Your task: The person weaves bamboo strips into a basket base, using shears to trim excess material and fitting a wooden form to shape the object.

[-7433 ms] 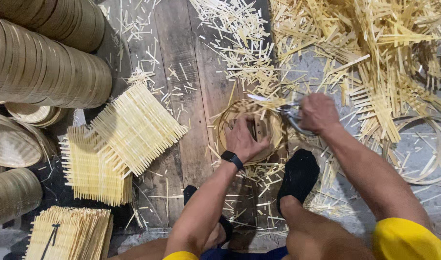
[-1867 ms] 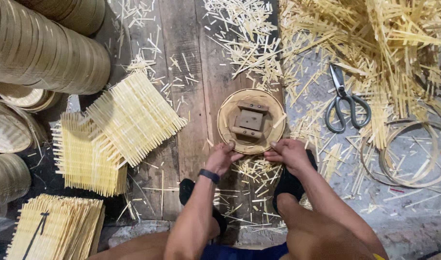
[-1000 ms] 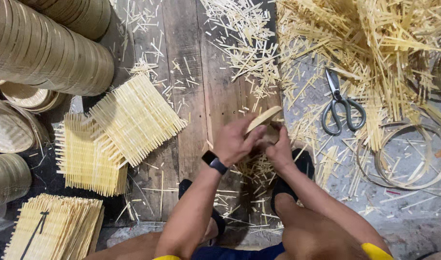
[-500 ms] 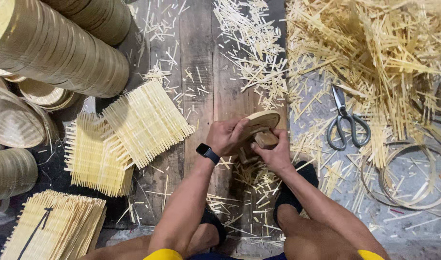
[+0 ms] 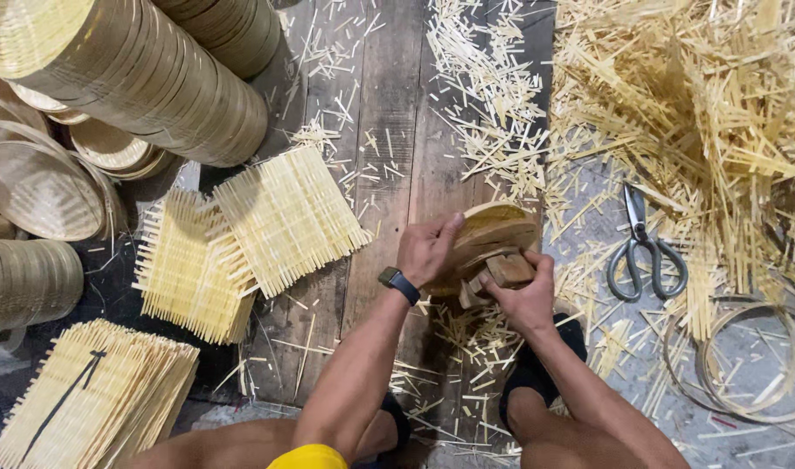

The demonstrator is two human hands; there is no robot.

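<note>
A round bamboo frame (image 5: 489,234) was held tilted on edge above the plank floor (image 5: 389,130), gripped at its near rim by the left hand (image 5: 426,251) with fingers closed on it, while the right hand (image 5: 526,298) was clamped on a small wooden block (image 5: 509,268) against its underside. With so narrow a hold, the frame could be judged liable to slip or twist loose. It might then drop among the bamboo offcuts (image 5: 467,334) beside the black-socked foot (image 5: 536,373).

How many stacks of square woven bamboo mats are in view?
3: one fanned stack left of the hands, one partly under it to its left, and one at the bottom-left corner. Others may lie outside the frame.
</note>
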